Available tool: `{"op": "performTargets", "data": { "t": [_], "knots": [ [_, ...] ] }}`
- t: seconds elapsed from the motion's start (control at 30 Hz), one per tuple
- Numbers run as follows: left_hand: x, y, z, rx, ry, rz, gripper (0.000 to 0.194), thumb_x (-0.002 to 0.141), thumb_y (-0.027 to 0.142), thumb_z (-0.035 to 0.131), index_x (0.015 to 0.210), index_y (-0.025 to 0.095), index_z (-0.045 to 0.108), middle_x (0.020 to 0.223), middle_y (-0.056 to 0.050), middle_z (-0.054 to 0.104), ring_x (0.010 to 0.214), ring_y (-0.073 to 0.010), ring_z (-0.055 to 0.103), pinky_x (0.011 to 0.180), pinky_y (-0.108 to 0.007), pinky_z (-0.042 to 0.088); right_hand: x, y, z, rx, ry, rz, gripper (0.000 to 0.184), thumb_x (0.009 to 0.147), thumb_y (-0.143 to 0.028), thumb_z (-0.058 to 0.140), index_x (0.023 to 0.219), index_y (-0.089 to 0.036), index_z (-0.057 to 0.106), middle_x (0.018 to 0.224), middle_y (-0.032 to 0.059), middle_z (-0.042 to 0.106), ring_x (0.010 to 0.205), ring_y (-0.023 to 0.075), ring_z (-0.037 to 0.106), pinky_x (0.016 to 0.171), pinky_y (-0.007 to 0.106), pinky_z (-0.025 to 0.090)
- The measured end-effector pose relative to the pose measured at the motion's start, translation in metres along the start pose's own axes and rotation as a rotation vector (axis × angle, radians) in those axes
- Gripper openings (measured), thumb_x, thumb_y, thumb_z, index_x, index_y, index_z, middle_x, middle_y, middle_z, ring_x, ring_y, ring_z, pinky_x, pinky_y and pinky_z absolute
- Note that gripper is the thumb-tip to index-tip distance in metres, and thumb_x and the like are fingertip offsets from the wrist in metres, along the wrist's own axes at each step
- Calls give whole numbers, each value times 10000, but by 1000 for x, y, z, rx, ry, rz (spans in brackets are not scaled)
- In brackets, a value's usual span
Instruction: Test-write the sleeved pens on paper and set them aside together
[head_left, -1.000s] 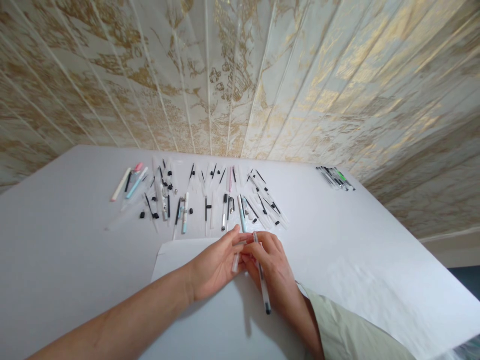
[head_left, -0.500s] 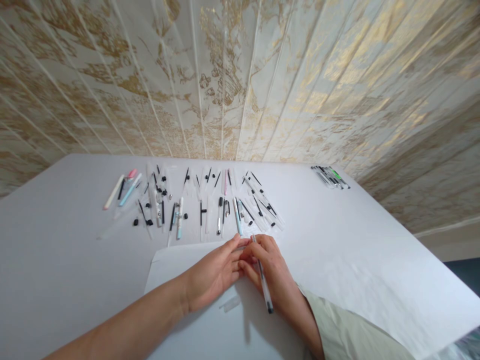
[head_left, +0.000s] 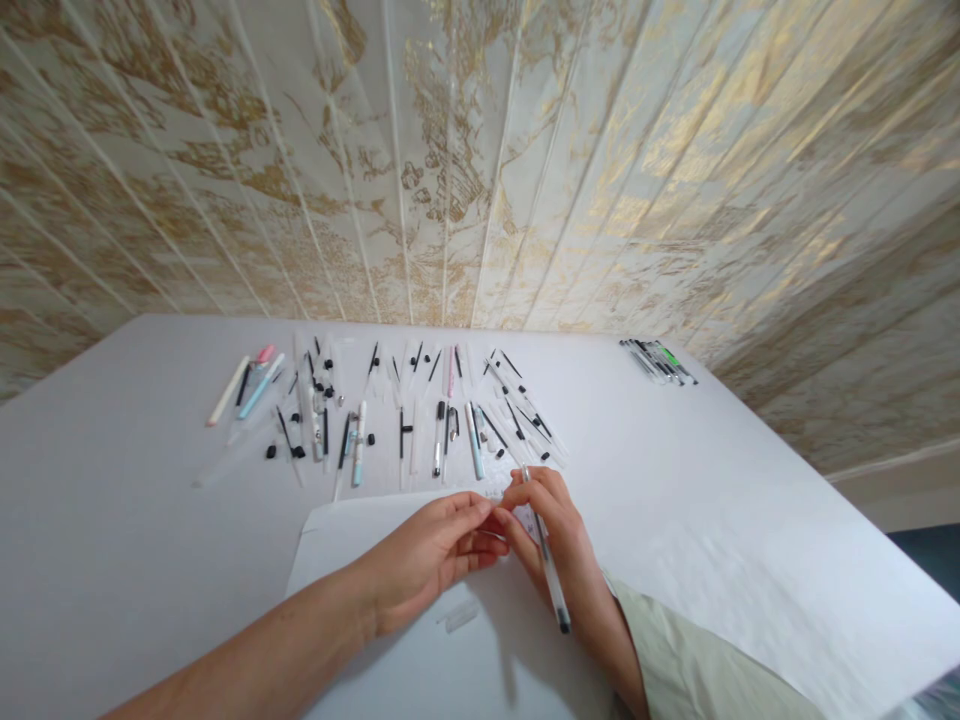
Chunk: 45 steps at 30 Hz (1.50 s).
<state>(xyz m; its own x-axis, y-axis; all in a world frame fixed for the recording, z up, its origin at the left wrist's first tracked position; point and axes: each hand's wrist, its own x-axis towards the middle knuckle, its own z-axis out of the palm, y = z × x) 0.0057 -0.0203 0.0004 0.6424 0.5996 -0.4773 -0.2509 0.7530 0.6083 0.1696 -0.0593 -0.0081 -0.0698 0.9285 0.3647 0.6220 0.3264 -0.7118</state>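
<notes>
The white table is carrying the work partway done, judging by its layout: a broad spread of loose pen parts is covering the far middle, with refills and barrels lying apart, so much is seemingly remaining. A white sheet is lying nearer, under both hands. The left hand is curving its fingers inward, thumb and forefinger together. The right hand is clasping a clear-barrelled pen, which is slanting across its fingers above the sheet, black end toward the wrist. At the far right, a bundle of pens is resting side by side, apparently whole. A short clear plastic piece is lying on the sheet, and small black plugs are dotting the spread.

The pale sleeve is running out of view below. The fingertips are nearly meeting, hiding whether the left hand is gripping anything. Clear tubes are blending into the tabletop, and faint marks on the sheet are staying unreadable.
</notes>
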Motion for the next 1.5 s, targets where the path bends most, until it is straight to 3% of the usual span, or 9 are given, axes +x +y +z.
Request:
{"op": "performTargets", "data": {
  "t": [0.27,0.5,0.7,0.87,1.0,1.23,1.5],
  "knots": [
    [3,1,-4,-43,-12,-26,129,816,218,707,762,120,644,758,-3,602,621,-50,529,649,-169,466,0,1,1,53,-34,-52,70,902,-183,560,859,-239,563,982,38,528,1038,188,536,919,329,417],
    [4,1,-10,-47,-76,-34,124,816,210,708,768,112,651,746,-1,589,609,-44,516,643,-158,457,3,-3,-1,150,-66,10,78,900,-183,570,849,-237,548,895,14,520,940,173,545,901,330,424],
    [5,3,-13,-1,-97,-30,90,801,193,708,808,122,654,764,-2,593,608,-49,507,622,-154,441,0,-1,-2,179,-109,50,39,900,-268,581,916,-236,566,922,24,543,989,193,547,888,326,428],
    [3,8,-10,-18,-40,-5,93,797,177,698,739,131,642,727,5,566,571,-51,490,575,-154,434,1,-5,-9,248,-87,111,252,967,-397,421,1051,-237,595,929,38,580,893,192,564,795,314,445],
    [6,9,-11,-162,22,20,88,815,151,679,745,142,628,753,3,564,608,-54,525,608,-160,468,-4,-5,-12,346,-6,128,438,999,-449,263,1119,-234,625,757,19,521,728,177,520,710,320,432],
    [9,5,-13,-270,38,39,66,835,124,650,773,128,627,774,-7,596,634,-62,566,618,-177,504,-12,-3,-3,393,-11,227,106,919,-325,514,955,-228,538,805,-2,541,748,154,525,679,273,428],
    [11,5,-13,-297,57,39,59,827,121,648,769,131,643,736,-4,625,630,-79,596,630,-195,519,-9,-5,-4,358,-88,133,76,915,-280,510,928,-215,545,849,14,567,804,162,555,741,283,452]
  ]
}}
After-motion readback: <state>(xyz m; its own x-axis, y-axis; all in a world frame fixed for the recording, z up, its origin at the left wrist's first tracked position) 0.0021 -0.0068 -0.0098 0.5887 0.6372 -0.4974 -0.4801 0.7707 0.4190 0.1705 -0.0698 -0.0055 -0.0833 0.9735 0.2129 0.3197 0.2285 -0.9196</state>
